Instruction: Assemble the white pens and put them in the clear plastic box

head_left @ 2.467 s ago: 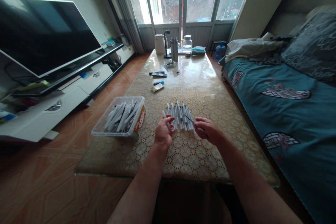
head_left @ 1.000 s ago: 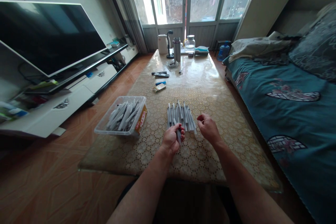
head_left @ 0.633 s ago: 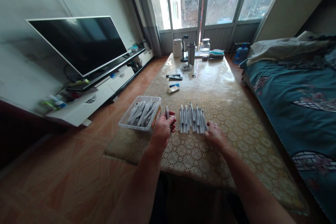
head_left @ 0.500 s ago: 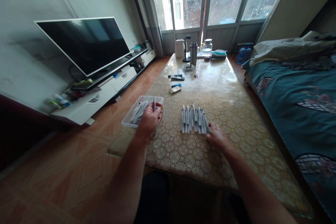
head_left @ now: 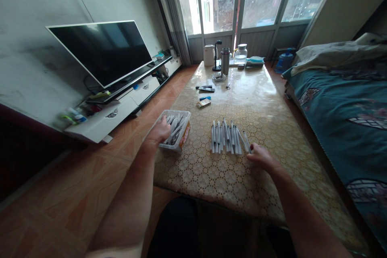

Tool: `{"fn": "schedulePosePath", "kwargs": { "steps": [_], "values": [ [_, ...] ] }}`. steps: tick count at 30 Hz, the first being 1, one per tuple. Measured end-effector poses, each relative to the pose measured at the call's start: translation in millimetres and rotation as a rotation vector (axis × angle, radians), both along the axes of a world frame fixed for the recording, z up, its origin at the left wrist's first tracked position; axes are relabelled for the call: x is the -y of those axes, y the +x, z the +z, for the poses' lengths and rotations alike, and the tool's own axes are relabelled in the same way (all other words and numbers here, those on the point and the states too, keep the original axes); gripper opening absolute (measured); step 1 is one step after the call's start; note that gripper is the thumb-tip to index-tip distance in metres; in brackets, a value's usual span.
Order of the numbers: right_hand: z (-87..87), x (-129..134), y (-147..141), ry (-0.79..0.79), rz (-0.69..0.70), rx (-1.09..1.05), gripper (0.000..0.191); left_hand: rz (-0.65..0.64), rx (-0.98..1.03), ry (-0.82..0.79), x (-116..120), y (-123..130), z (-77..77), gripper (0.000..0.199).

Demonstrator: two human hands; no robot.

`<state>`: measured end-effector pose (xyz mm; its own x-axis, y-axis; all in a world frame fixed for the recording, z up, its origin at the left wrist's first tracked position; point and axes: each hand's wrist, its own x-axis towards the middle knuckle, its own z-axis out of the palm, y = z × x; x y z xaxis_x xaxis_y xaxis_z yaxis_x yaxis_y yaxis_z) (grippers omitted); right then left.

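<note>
My left hand [head_left: 160, 130] is closed at the left rim of a clear plastic box [head_left: 182, 139]; most of its fingers are hidden. Loose pens [head_left: 175, 125] with whitish barrels lie jumbled inside the box. My right hand [head_left: 262, 157] pinches the near end of a single pen [head_left: 246, 140] at the right end of a row. This row of similar pens [head_left: 225, 139] lies side by side on the patterned tablecloth [head_left: 208, 177], with their dark tips pointing various ways.
Beyond the row are a small box [head_left: 204, 103], a blue item [head_left: 205, 98], dark slim objects [head_left: 206, 89] and a glass ashtray [head_left: 218, 77]. A thermos [head_left: 225, 61], white kettle [head_left: 209, 55] and glass jug [head_left: 241, 53] stand at the far end. A bed [head_left: 335, 88] flanks the table.
My left hand has moved left from the box's right side to its left rim, and the pen it held upright no longer shows. My right hand has moved slightly right with a pen.
</note>
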<state>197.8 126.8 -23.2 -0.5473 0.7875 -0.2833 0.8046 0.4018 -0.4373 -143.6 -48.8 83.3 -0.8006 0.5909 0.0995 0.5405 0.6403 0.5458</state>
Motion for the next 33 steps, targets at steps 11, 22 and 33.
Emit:
{"fn": "schedulePosePath", "kwargs": {
  "steps": [11,22,33],
  "values": [
    [33.2,26.0,-3.5,-1.05,-0.102,-0.972,0.012,-0.31,0.889,0.68,-45.2,194.8,-51.8,0.028],
    [21.9,51.1,-29.5,-1.369,-0.303,-1.115,0.021,-0.37,1.356,0.87,-78.4,221.0,-79.8,0.03],
    [16.0,58.9,-33.6,-1.344,-0.329,-1.212,0.034,-0.216,1.305,0.771,-81.5,222.7,-85.7,0.033]
  ]
}}
